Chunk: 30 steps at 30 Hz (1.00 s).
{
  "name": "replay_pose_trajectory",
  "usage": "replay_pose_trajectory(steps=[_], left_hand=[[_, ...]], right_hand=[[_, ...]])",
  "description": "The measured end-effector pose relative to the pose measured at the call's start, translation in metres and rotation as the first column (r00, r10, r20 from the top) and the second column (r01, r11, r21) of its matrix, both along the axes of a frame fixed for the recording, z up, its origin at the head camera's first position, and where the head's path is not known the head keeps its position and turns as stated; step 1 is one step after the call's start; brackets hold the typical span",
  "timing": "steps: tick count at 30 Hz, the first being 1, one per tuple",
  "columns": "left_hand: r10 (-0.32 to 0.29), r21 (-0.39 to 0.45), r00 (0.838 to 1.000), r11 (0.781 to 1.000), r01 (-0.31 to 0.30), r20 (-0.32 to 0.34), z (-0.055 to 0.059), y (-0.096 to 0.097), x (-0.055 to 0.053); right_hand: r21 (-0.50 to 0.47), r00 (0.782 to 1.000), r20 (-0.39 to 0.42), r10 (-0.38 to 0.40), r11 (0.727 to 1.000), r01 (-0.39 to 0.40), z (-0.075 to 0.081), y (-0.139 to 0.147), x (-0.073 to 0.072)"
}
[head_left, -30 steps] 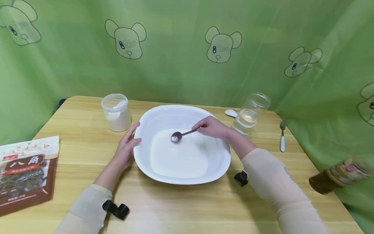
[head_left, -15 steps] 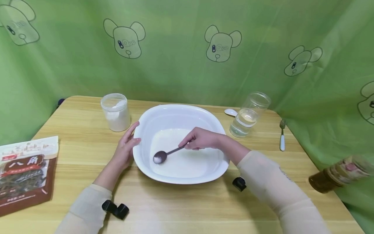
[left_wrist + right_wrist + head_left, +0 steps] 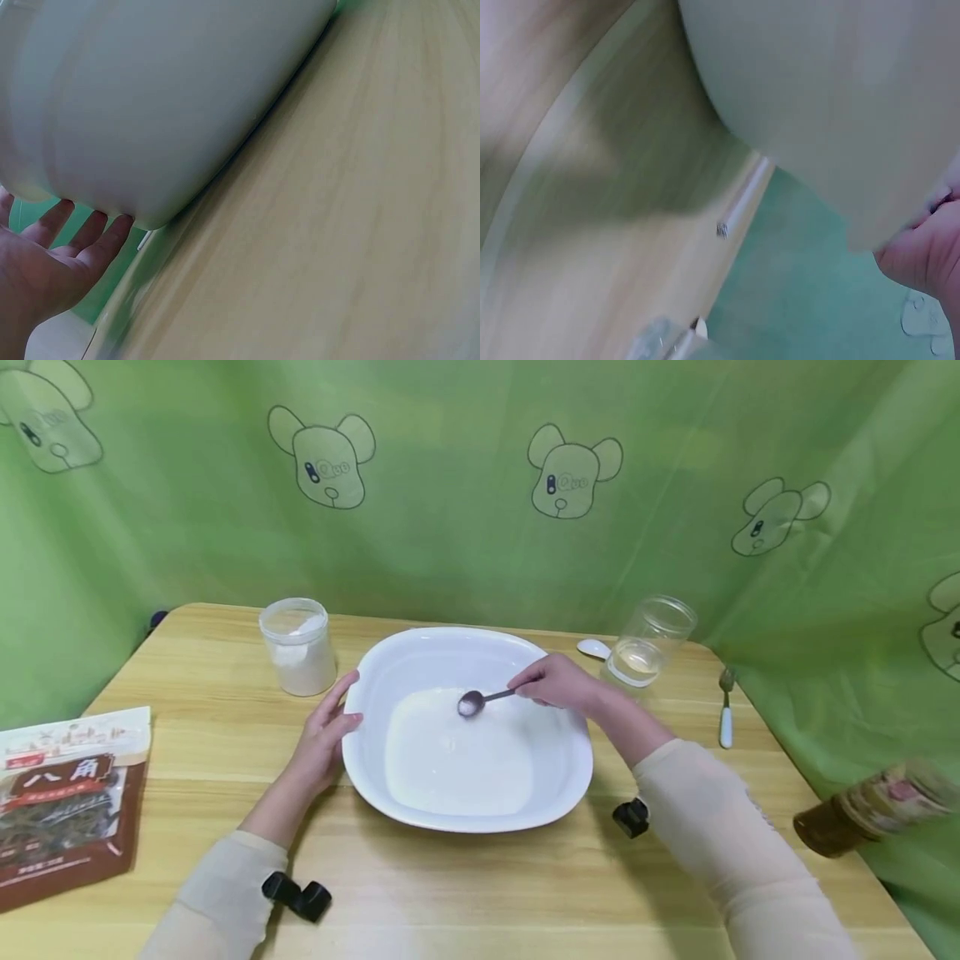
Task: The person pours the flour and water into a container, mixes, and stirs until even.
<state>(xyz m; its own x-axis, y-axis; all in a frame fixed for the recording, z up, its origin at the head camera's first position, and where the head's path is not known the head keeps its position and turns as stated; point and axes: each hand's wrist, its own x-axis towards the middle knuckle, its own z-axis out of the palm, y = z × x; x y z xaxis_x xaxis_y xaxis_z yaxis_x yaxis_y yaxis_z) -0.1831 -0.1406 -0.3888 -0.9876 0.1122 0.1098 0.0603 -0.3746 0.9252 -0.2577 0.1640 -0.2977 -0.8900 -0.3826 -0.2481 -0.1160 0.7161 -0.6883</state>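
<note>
Far left on the light wood-grain tabletop (image 3: 450, 902): flat brown-and-white plastic packet (image 3: 67, 814) with printed characters and a clear window. Next, clear round jar (image 3: 302, 656) with white powder inside, near the basin's far left side.

Left hand (image 3: 322, 742) at the left side of a large white oval basin (image 3: 468, 824); fingers apart, fingertips touching the outer wall in the left wrist view, thumb at the rim. Basin sits upright, mid-tabletop.

Dark brown round-bowled spoon (image 3: 472, 703) is over the basin's inside, bowl pointing left, a bit of white stuff in it. Can't tell if it touches the basin's pale bottom. Right hand (image 3: 558, 681) reaches over the basin's right side, fingers clamped on the spoon's handle end.

Right of that: small white spoon (image 3: 594, 648), partly behind a tall clear glass container (image 3: 651, 631) with clear liquid low inside. Then white-handled metal fork (image 3: 726, 727), and a brown jar (image 3: 870, 807) with a blurry label at far right. Green cartoon-print curtain (image 3: 450, 560) behind.
</note>
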Motion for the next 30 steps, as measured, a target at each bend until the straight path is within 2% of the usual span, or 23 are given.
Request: replay_pose_trajectory(steps=[2,6,11,15,18,20,25,28,30], left_hand=[[-0.002,-0.002,1.000,1.000,0.002,0.005,-0.001,0.001,0.000],[-0.006,0.004,1.000,1.000,0.006,0.005,-0.003,0.002,0.000],[-0.001,0.005,1.000,1.000,0.001,0.005,-0.002,0.002,-0.001],[0.005,-0.004,1.000,1.000,-0.004,0.010,0.000,0.000,-0.001],[0.003,-0.011,1.000,1.000,-0.003,0.001,0.001,-0.001,-0.001],[0.004,-0.015,1.000,1.000,-0.004,-0.002,0.001,-0.001,-0.001],[0.004,-0.010,1.000,1.000,-0.004,0.002,0.001,-0.001,-0.001],[0.000,0.002,1.000,1.000,0.000,0.011,0.001,0.000,0.000],[0.001,0.008,1.000,1.000,-0.001,0.013,0.001,0.000,0.000]], right_hand=[[-0.045,0.999,0.041,-0.015,0.999,0.017,-0.006,-0.009,-0.003],[-0.119,0.990,0.136,0.031,0.993,-0.015,-0.015,-0.028,0.000],[-0.084,0.972,0.205,0.115,0.991,-0.100,-0.012,-0.032,0.017],[-0.034,0.971,0.184,0.152,0.988,-0.148,-0.003,-0.015,0.027],[-0.006,0.989,0.120,0.090,0.996,-0.090,0.004,0.001,0.026],[0.009,0.997,0.080,0.015,1.000,-0.015,0.006,0.006,0.023],[0.032,0.991,0.011,-0.132,0.991,0.132,0.000,-0.002,0.008],[-0.002,0.989,0.006,-0.150,0.989,0.150,-0.010,-0.017,0.001],[-0.042,0.992,0.025,-0.122,0.992,0.123,-0.016,-0.028,-0.001]])
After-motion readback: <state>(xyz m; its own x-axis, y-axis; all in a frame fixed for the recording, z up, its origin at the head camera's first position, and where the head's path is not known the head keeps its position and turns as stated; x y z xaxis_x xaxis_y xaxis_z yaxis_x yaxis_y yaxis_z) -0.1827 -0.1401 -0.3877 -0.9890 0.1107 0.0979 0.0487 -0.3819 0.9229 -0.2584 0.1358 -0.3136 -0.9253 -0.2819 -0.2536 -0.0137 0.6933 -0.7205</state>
